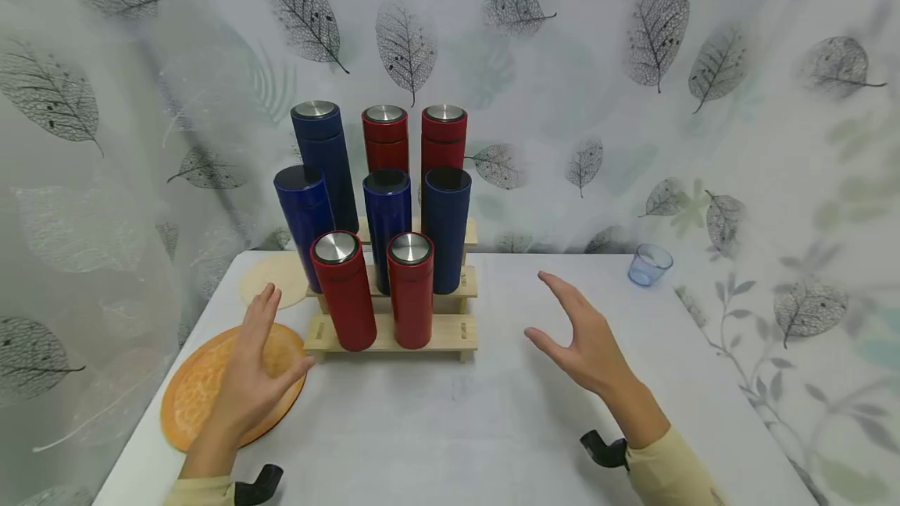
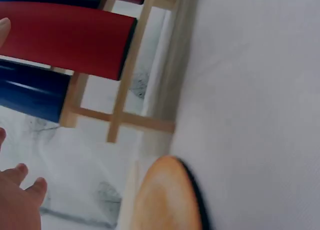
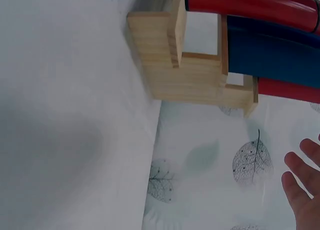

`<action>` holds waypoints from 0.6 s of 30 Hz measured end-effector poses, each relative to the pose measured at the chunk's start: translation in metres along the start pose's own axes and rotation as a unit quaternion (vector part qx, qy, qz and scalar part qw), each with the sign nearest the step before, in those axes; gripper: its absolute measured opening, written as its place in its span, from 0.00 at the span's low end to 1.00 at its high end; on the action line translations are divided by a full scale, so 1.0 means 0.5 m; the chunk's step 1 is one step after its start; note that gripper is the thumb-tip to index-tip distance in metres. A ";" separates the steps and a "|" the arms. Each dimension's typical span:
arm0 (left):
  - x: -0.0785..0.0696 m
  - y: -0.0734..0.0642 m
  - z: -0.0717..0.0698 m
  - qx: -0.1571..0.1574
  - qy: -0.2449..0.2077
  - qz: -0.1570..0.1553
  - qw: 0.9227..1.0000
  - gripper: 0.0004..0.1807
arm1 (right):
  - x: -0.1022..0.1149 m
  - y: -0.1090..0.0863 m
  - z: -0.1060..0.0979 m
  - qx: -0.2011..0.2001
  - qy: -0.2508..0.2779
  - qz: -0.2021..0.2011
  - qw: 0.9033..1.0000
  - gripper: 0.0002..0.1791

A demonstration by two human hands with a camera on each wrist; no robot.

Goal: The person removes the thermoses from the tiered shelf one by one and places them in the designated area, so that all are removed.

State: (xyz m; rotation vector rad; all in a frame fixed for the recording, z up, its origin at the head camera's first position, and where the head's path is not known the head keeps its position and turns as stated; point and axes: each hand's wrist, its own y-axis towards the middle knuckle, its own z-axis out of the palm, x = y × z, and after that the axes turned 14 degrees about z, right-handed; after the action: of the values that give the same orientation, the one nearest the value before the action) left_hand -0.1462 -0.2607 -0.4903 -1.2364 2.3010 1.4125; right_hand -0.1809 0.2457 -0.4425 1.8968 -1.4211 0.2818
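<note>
On our bench [image 1: 450, 436], the wooden stand [image 1: 453, 329] rises ahead. Its front-left red bottle [image 1: 346, 297] stands upright, long axis vertical, ahead and rightward of our left hand [image 1: 248, 373], farther from our right hand [image 1: 585, 343]. Both are apart, outstretched, holding nothing.
</note>
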 end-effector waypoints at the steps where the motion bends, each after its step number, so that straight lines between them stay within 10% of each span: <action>1: 0.003 -0.002 0.006 0.002 -0.010 -0.012 1.000 0.62 | 0.004 0.003 0.007 0.000 0.008 -0.002 1.000 0.48; 18: 0.048 -0.012 0.119 0.041 -0.029 -0.079 0.996 0.62 | 0.088 0.033 0.113 0.055 0.152 -0.045 0.986 0.43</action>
State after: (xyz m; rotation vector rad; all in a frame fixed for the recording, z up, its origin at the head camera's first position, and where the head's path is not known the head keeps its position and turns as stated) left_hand -0.1726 -0.2280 -0.5390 -1.3029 2.1468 1.2708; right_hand -0.1935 0.1738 -0.4500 1.9027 -1.1331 0.5900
